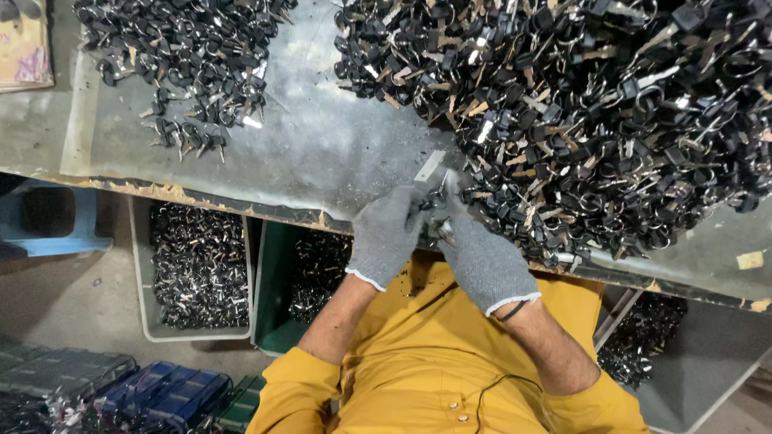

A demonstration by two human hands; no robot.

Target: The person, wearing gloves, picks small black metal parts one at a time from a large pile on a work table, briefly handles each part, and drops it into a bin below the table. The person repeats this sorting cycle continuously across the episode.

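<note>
Where gloved left hand [388, 235] meets right hand [482, 259], held key [430, 166] mostly hidden.

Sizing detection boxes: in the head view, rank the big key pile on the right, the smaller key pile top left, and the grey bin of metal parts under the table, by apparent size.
1. Big key pile, largest by far.
2. Smaller key pile and grey bin: they look about alike, and the bin sits farther from the camera, so I won't rank them.

Even, flat overhead light, soft glare on the grey desk [322, 137] centre, dim shadow beneath its near edge, slight wide-angle bending at corners, mostly sharp focus.
</note>
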